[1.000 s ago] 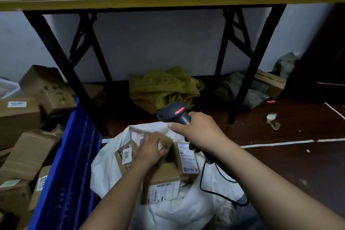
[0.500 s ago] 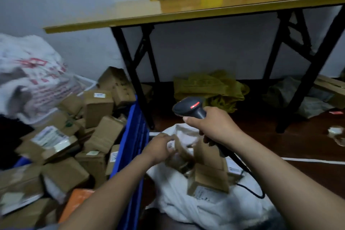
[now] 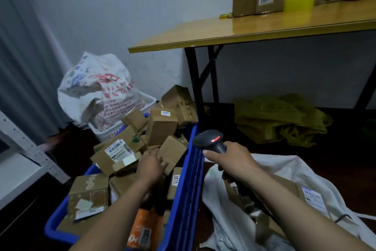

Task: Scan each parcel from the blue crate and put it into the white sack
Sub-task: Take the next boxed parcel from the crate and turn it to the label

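Spanning the upper right of the frame, a yellow-topped table [image 3: 244,33] carries a row of cardboard boxes. Below it, the blue crate [image 3: 189,189] fills the lower left and centre, heaped with brown parcels. The white sack [image 3: 284,165] lies open at the lower right, just beside the crate's right wall, with labelled parcels already inside. At centre left, a printed bag [image 3: 97,92] sits in a white bin behind the crate. An olive cloth [image 3: 280,120] is bunched on the floor under the table.

The left hand [image 3: 151,166] reaches into the crate at centre frame. Its fingers are stretched forward and lie against a small brown parcel [image 3: 173,153], not plainly wrapped round it. The right hand [image 3: 234,161], right of centre above the sack's mouth, grips the handle of a black scanner [image 3: 211,141] whose red light glows.
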